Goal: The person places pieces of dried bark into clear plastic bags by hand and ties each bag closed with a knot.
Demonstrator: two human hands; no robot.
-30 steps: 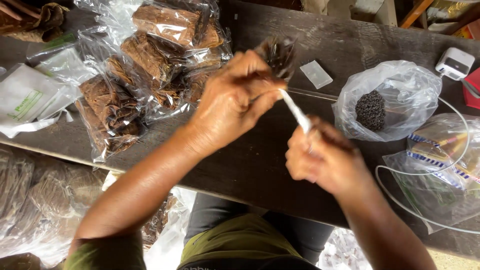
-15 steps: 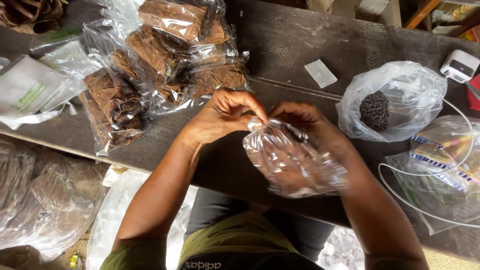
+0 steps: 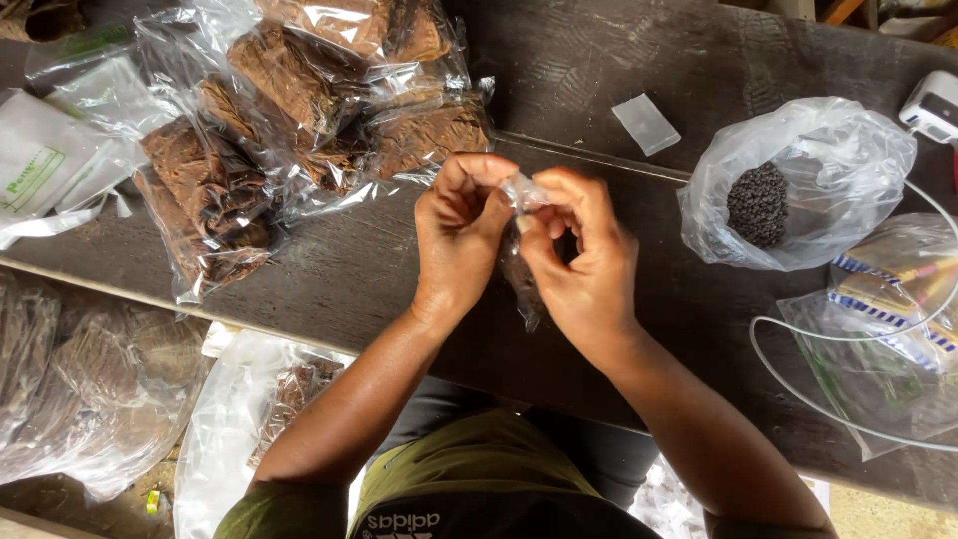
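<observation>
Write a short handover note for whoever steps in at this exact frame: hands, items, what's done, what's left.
Left hand and right hand: both pinch the top of a small clear plastic bag above the dark wooden table.
Filled bags of brown material lie upper left; a bag of dark seeds sits right.
Done: several bags filled.
Left: the held bag's contents and whether its mouth is closed can't be made out.

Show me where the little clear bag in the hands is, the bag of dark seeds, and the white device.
small clear bag point(image 3: 523, 274), head view, its crumpled body hanging between the hands
bag of dark seeds point(image 3: 755, 204), head view, the dark heap inside
white device point(image 3: 934, 104), head view, its top face
</observation>
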